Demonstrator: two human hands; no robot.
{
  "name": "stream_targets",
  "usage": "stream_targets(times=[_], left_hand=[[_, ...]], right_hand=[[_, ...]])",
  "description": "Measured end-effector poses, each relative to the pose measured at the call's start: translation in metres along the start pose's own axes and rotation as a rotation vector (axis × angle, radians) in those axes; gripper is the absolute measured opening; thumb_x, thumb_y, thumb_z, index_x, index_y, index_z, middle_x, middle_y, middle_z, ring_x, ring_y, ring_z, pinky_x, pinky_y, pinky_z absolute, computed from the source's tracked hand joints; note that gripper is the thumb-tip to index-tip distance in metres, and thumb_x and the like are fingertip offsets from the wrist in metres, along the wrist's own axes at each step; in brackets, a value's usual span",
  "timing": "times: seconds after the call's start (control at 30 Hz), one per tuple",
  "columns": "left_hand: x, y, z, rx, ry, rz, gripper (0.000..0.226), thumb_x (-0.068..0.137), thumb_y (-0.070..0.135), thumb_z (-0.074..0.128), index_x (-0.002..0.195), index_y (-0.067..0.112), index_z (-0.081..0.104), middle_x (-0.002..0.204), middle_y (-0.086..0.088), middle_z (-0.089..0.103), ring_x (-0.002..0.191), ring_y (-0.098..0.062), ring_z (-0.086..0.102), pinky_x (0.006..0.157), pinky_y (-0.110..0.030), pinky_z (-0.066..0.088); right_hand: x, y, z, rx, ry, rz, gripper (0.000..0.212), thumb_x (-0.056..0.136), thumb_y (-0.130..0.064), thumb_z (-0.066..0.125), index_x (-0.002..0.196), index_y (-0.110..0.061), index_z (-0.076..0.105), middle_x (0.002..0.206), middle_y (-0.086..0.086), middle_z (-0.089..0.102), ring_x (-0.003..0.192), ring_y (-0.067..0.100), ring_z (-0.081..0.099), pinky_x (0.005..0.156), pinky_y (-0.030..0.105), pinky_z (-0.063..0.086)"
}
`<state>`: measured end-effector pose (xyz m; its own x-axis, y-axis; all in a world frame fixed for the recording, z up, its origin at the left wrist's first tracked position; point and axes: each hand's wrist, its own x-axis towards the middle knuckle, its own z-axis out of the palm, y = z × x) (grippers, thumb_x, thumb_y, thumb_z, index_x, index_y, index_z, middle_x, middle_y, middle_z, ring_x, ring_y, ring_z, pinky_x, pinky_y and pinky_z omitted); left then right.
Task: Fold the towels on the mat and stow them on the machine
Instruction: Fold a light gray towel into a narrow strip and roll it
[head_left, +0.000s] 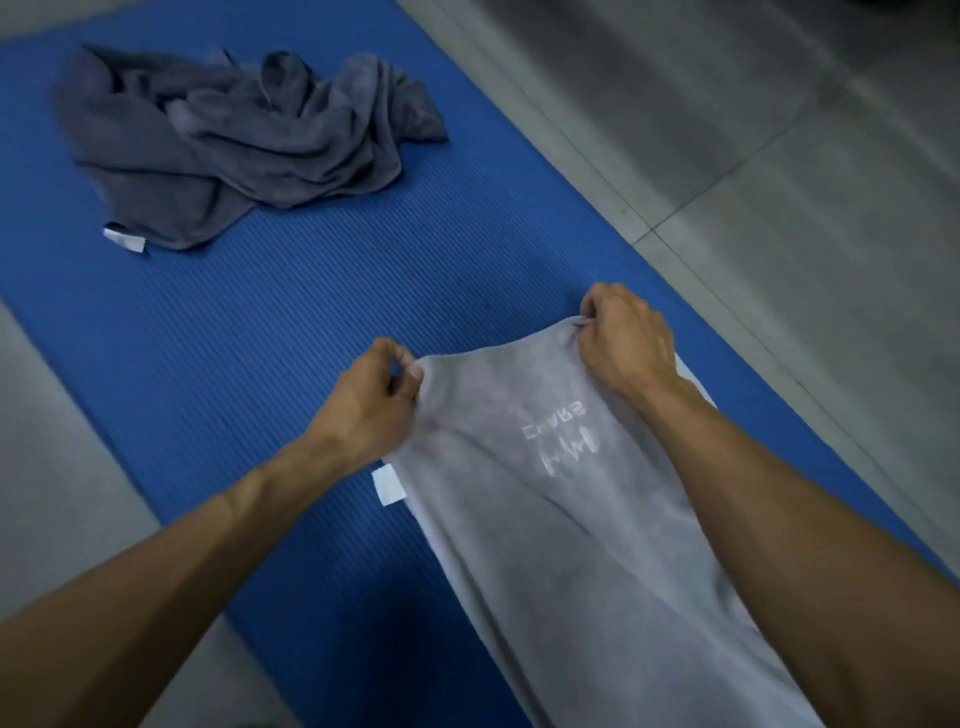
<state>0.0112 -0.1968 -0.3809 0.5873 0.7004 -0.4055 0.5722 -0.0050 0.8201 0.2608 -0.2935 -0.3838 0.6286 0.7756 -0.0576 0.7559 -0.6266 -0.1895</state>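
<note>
1. The left hand pinches the far left corner of the light grey towel.
2. The right hand grips its far right corner.
3. That towel lies along the blue mat.
4. A dark grey towel sits crumpled at the mat's far end.

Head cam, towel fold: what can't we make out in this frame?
- Light grey towel: near end cut off by the bottom edge of the head view; the right forearm covers part of it.
- White print on that towel: too blurred to read.
- Dark grey towels: crumpled in a heap, count unclear.
- Machine: nowhere in the head view.
- Left hand and right hand grip the far corners, hiding the cloth there.
</note>
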Motion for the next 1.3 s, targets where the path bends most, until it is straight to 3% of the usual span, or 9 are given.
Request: stream_targets(times=[0.13, 0.33, 0.5, 0.63, 0.83, 0.93, 1.07, 1.17, 1.3], left_hand=[[0.006, -0.022, -0.032, 0.485, 0.146, -0.014, 0.014, 0.094, 0.031, 0.047, 0.099, 0.018, 0.052, 0.081, -0.004, 0.062, 0.079, -0.029, 0.06, 0.068, -0.04, 0.049], [0.001, -0.048, -0.05, 1.019, 0.253, -0.013, 0.031, 0.091, 0.036, 0.05, 0.11, 0.012, 0.05, 0.102, -0.011, 0.058, 0.091, -0.033, 0.058, 0.064, -0.039, 0.04], [0.018, -0.029, 0.002, 0.968, 0.052, 0.536, 0.052, 0.085, 0.027, 0.052, 0.134, 0.01, 0.051, 0.139, -0.011, 0.052, 0.133, -0.032, 0.044, 0.108, -0.049, 0.035], [0.03, -0.025, 0.041, 0.986, -0.125, 0.478, 0.066, 0.096, 0.05, 0.014, 0.15, 0.016, 0.029, 0.157, -0.007, 0.029, 0.147, -0.03, 0.019, 0.118, -0.051, 0.01], [0.044, -0.036, 0.042, 1.012, -0.058, 0.476, 0.07, 0.095, 0.057, 0.02, 0.151, 0.015, 0.026, 0.157, -0.01, 0.027, 0.147, -0.032, 0.018, 0.117, -0.058, 0.008], [0.045, -0.035, 0.04, 1.012, -0.052, 0.455, 0.077, 0.092, 0.064, 0.013, 0.153, 0.016, 0.016, 0.161, -0.008, 0.015, 0.149, -0.031, 0.006, 0.118, -0.055, -0.001], [0.044, -0.032, 0.04, 0.997, -0.063, 0.435, 0.089, 0.087, 0.076, 0.017, 0.154, 0.018, 0.013, 0.161, -0.01, 0.009, 0.149, -0.032, -0.001, 0.117, -0.058, -0.001], [0.045, -0.032, 0.039, 0.991, -0.087, 0.423, 0.098, 0.08, 0.084, 0.021, 0.154, 0.019, 0.014, 0.161, -0.011, 0.01, 0.149, -0.032, -0.002, 0.117, -0.059, -0.001], [0.046, -0.034, 0.038, 0.983, -0.072, 0.45, 0.102, 0.078, 0.087, 0.019, 0.155, 0.021, 0.008, 0.162, -0.009, 0.002, 0.149, -0.029, -0.009, 0.117, -0.056, -0.003]], right_hand=[[0.039, -0.03, 0.006, -0.011, 0.065, -0.043, 0.018, 0.083, 0.001, 0.041, 0.09, -0.01, 0.053, 0.088, 0.009, 0.06, 0.081, 0.03, 0.054, 0.066, 0.041, 0.044], [0.035, -0.051, 0.037, 0.093, -0.015, -0.137, 0.035, 0.087, -0.004, 0.045, 0.119, -0.009, 0.059, 0.122, 0.008, 0.057, 0.113, 0.029, 0.051, 0.098, 0.043, 0.041], [0.049, -0.012, 0.023, -0.054, 0.104, 0.024, 0.032, 0.093, -0.006, 0.042, 0.123, -0.006, 0.056, 0.118, 0.014, 0.052, 0.108, 0.033, 0.048, 0.093, 0.044, 0.04], [0.081, -0.005, 0.026, -0.022, -0.022, 0.261, 0.023, 0.096, -0.014, 0.044, 0.113, -0.004, 0.057, 0.124, 0.016, 0.048, 0.109, 0.035, 0.051, 0.083, 0.04, 0.042], [0.129, -0.005, 0.029, 0.033, 0.084, 0.328, 0.016, 0.095, -0.017, 0.048, 0.093, -0.015, 0.064, 0.108, 0.011, 0.064, 0.09, 0.029, 0.061, 0.071, 0.031, 0.044], [0.132, -0.015, 0.025, 0.08, 0.109, 0.335, 0.025, 0.093, -0.013, 0.048, 0.114, -0.011, 0.06, 0.121, 0.011, 0.059, 0.102, 0.03, 0.058, 0.08, 0.031, 0.042], [0.061, -0.039, 0.032, 0.156, 0.189, 0.045, 0.044, 0.094, -0.027, 0.048, 0.135, -0.012, 0.044, 0.136, 0.008, 0.044, 0.121, 0.027, 0.046, 0.101, 0.043, 0.038], [0.017, -0.034, 0.054, -0.088, -0.084, -0.208, 0.06, 0.1, -0.05, 0.027, 0.153, -0.024, 0.024, 0.162, 0.003, 0.016, 0.149, 0.024, 0.013, 0.12, 0.048, 0.011], [0.075, 0.0, 0.062, -0.117, -0.179, -0.066, 0.064, 0.098, -0.061, 0.007, 0.155, -0.034, -0.004, 0.162, -0.008, -0.014, 0.148, 0.013, -0.015, 0.119, 0.048, -0.011]])
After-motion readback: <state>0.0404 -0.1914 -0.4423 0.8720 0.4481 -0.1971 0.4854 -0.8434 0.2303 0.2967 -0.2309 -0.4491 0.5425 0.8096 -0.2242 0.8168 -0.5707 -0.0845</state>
